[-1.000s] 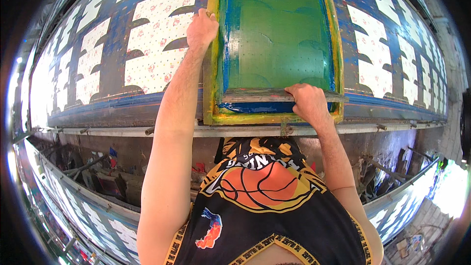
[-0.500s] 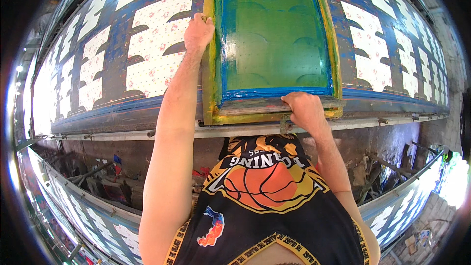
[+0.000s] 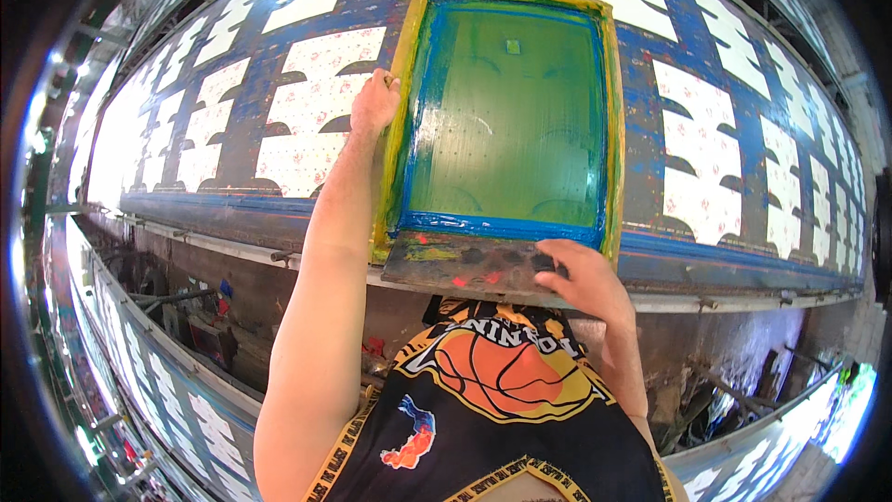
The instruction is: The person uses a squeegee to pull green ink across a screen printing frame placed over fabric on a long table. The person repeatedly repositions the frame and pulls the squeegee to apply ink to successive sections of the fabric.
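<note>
A printing screen with green mesh, blue inner borders and a yellow-stained frame lies over the long table in front of me. My left hand is closed round the left side of its frame. Along the near end, a dark, paint-spotted squeegee leans with its broad face toward me. My right hand grips the squeegee's right end, index finger at the top edge and thumb lower on the face. Its other fingers are partly hidden.
White printed fabric pieces with curved cut-outs lie in rows on the blue-stained table, and more are to the right. A metal rail with short pegs runs along the near edge. Another table stands lower left.
The squeegee has tilted, so its broad face now shows where a narrow edge did. My right thumb has spread from the fingers. The whole view has shifted, with the screen lower in it.
</note>
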`<state>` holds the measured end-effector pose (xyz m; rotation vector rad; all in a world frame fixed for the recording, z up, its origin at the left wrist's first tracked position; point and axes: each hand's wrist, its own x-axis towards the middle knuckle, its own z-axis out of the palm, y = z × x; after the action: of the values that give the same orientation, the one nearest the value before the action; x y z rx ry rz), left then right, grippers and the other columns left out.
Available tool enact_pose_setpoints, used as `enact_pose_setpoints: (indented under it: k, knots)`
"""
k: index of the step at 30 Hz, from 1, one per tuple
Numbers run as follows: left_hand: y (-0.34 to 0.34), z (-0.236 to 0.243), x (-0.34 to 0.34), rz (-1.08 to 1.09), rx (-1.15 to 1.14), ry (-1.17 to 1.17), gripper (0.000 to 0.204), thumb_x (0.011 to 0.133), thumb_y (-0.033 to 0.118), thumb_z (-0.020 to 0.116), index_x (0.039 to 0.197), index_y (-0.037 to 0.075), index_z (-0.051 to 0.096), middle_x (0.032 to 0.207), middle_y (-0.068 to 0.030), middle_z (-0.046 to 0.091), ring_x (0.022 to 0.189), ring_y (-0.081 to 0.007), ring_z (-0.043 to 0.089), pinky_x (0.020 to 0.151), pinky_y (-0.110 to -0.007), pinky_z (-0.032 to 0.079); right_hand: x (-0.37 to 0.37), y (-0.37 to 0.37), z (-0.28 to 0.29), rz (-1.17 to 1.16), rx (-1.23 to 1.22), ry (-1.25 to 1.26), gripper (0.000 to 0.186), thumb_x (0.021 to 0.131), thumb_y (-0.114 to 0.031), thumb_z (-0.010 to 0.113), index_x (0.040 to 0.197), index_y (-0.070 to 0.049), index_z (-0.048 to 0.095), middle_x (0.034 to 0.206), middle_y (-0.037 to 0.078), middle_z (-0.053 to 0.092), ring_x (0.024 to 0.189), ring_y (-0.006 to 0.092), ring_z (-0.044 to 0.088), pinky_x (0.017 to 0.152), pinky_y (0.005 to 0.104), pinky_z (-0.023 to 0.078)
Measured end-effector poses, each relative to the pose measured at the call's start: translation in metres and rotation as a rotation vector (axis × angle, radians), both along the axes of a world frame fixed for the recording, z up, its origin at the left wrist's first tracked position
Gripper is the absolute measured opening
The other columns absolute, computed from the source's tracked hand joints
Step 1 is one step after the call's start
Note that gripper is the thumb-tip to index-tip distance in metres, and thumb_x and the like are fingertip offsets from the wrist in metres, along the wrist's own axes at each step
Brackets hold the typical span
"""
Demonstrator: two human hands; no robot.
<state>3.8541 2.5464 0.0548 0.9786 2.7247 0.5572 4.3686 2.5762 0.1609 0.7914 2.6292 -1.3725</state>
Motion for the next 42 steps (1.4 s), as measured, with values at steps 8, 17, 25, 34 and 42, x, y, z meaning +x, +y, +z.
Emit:
enact_pose_setpoints:
  k: [8,17,25,34,42]
  knots:
    - [0.001,-0.006,-0.005,-0.005,-0.006,-0.046,0.038,0.111,0.043,0.055,0.134,0.012,0.060,0.131,-0.0205,0.072,0.126,-0.0408,0.068,0.106,-0.056,0.052,0.057,0.077,-0.053,-0.500,0.280,0.030,0.061,0.097,-0.024,0.082,0.148,0.002,0.062,0.144,0.026,0.066,0.133,0.0436,0.065,0.110,0.0469,0.054]
    - [-0.002,-0.016,-0.012,-0.020,0.064,-0.022,0.039,0.110,0.042,0.060,0.129,0.008,0.063,0.125,-0.0208,0.074,0.121,-0.0402,0.070,0.104,-0.053,0.053,0.051,0.080,-0.085,-0.533,0.372,-0.057,0.071,0.087,-0.019,0.086,0.149,0.003,0.060,0.129,0.025,0.068,0.117,0.0429,0.069,0.098,0.0498,0.057]
    - [-0.008,-0.041,-0.036,-0.095,0.228,-0.033,0.034,0.108,0.034,0.067,0.125,0.005,0.068,0.110,-0.0210,0.076,0.105,-0.0374,0.072,0.094,-0.047,0.054,0.048,0.081,-0.056,-0.607,0.358,0.053,0.066,0.077,-0.015,0.084,0.139,0.002,0.069,0.115,0.018,0.072,0.104,0.0365,0.073,0.091,0.0457,0.060]
    - [0.024,-0.013,0.002,-0.136,0.241,-0.064,0.039,0.108,0.034,0.069,0.130,0.002,0.067,0.110,-0.0169,0.075,0.103,-0.0285,0.072,0.096,-0.043,0.055,0.100,0.128,-0.024,-0.587,0.308,0.076,0.069,0.077,-0.023,0.083,0.137,0.007,0.068,0.117,0.022,0.069,0.111,0.0415,0.070,0.096,0.0489,0.059]
    - [0.154,0.026,0.174,-0.118,0.210,-0.076,0.040,0.105,0.038,0.071,0.130,0.006,0.067,0.120,-0.0215,0.076,0.113,-0.0363,0.073,0.099,-0.047,0.055,0.254,0.241,-0.022,-0.637,0.353,0.158,0.063,0.075,-0.016,0.082,0.134,0.001,0.070,0.108,0.020,0.069,0.102,0.0391,0.070,0.087,0.0483,0.059]
